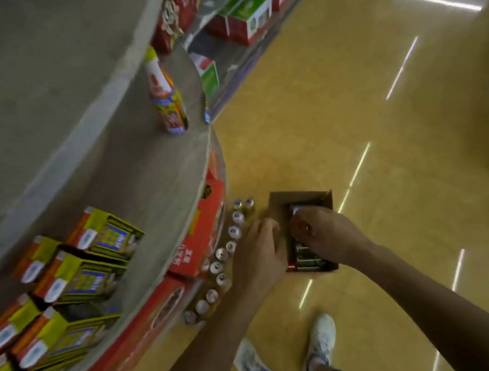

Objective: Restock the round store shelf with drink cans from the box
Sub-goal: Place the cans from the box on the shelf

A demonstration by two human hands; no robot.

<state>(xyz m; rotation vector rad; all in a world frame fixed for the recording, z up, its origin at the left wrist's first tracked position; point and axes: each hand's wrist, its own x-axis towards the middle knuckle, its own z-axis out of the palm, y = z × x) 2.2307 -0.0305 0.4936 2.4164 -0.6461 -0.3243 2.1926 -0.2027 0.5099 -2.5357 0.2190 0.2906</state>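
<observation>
Left hand [258,247]: my fingers hook the box [300,198] wall to steady it. Right hand [322,230]: fingers curl over cans [309,258] inside; grip, I cannot tell.

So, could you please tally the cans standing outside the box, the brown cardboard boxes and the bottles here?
Cans along the round shelf base: 11 visible
Brown cardboard box: 1
Bottle on the middle tier: 1
Total: 13
</observation>
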